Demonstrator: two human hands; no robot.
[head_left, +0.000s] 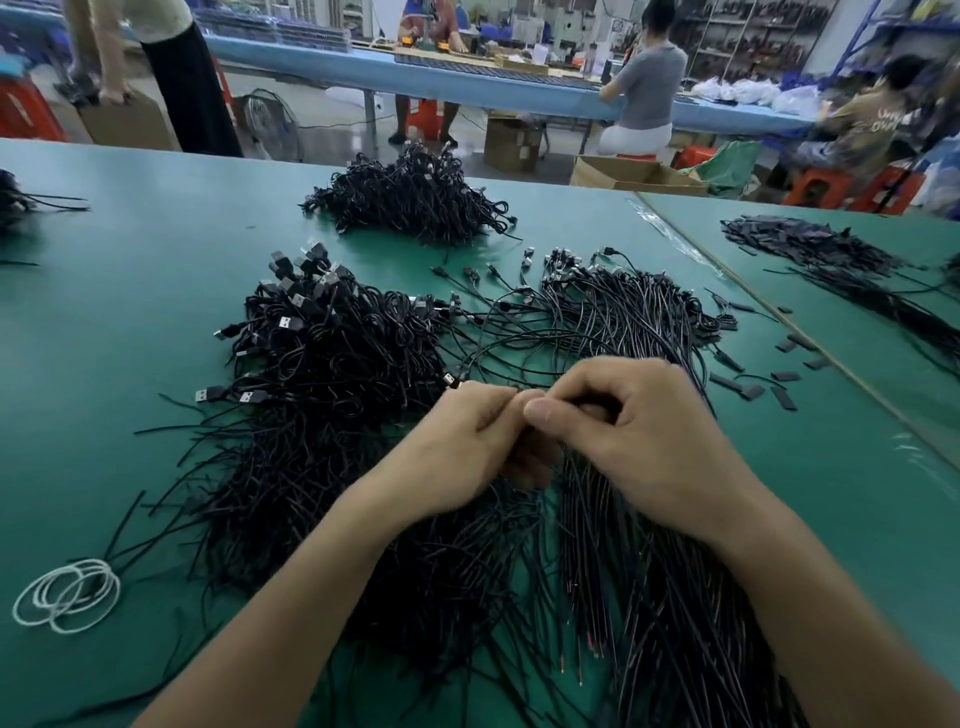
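Over the heaps (337, 364) toward the counter's (130, 322) near edge, left grip (457, 447) and right grip (639, 441), fingers curled tight, pinch one thin cable (453, 382), probably light, limp and snag-prone, best held just behind its connector.

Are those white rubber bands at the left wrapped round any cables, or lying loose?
Loose: the white rubber bands lie slack, overlapping, on the green table, binding no bundle.

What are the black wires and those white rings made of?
Black wires: probably a plastic or rubber coating, matte and bendy, since they curl and tangle in heaps. White rings: likely rubber bands, because they are thin, floppy, overlapping loops lying flat; I can't be sure from here.
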